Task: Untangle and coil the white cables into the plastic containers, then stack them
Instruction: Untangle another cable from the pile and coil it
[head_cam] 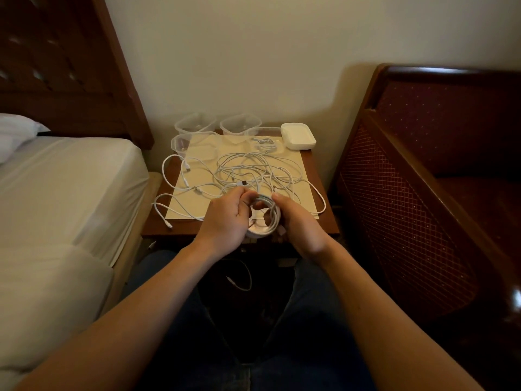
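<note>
My left hand and my right hand hold a coiled white cable between them, above the near edge of the nightstand. A tangle of loose white cables lies on the cream mat behind my hands. One cable end trails off the mat on the left. Three clear plastic containers stand at the back: one at the back left, one in front of it, one in the middle. A fourth clear container holds a small coiled cable.
A white stack of lids sits at the nightstand's back right corner. A bed lies to the left and a dark red armchair to the right. Another cable hangs below the nightstand's front edge, above my knees.
</note>
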### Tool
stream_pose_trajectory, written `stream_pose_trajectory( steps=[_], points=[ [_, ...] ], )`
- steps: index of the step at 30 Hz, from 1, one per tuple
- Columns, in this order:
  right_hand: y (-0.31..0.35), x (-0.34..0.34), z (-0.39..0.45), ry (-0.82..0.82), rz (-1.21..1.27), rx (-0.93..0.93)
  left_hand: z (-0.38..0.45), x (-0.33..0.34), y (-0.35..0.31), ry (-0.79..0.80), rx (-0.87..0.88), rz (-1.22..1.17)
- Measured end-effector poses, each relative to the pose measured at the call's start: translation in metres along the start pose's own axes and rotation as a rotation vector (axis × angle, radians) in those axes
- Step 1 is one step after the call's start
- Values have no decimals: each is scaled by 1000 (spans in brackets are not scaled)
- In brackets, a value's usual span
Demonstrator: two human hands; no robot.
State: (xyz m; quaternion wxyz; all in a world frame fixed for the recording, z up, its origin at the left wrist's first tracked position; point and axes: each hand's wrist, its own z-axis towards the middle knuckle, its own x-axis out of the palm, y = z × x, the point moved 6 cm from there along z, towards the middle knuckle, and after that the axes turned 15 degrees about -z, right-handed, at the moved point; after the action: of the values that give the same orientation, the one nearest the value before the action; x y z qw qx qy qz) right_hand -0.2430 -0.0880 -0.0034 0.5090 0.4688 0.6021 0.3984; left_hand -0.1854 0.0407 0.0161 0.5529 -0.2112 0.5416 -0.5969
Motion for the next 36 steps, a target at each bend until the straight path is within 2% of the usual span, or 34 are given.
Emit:
stream_pose_trajectory(
  steps=[1, 5, 7, 11, 14, 17, 20, 22, 24, 27, 30, 36],
  points=[
    [1, -2, 1, -8, -27, -11, 1, -2, 2, 3, -1, 6],
    [1, -7, 0, -82, -386, -86, 3, -5, 0, 35, 41, 20],
    [3, -6, -1, -125, -419, -132, 5, -6, -2, 35, 56, 26],
    [4, -8, -6, -203, -254, -185, 8, -9, -6, 7, 55, -31],
    [4, -10, -8, -265, -92, -145, 9, -10, -8, 34, 14, -104],
    [0, -13, -7, -248, 19, -48, 8, -7, 0, 117, -162, -403],
    [-2, -14, -8, -186, 9, -3, 5, -9, 19, 177, -385, -744],
    [-2, -14, -9, -156, 30, -2, 0, -10, 25, 238, -460, -856],
    [-3, -15, -9, -138, 48, -2, -4, -12, 26, 251, -461, -805],
    [-3, -15, -10, -87, 69, -17, -6, -11, 29, 167, -420, -639],
    [-2, -12, -9, -70, 30, -42, -8, -6, 33, 85, -410, -595],
    [-6, -16, -7, -134, -40, -43, -17, 10, 36, 6, -597, -851]
  ],
)
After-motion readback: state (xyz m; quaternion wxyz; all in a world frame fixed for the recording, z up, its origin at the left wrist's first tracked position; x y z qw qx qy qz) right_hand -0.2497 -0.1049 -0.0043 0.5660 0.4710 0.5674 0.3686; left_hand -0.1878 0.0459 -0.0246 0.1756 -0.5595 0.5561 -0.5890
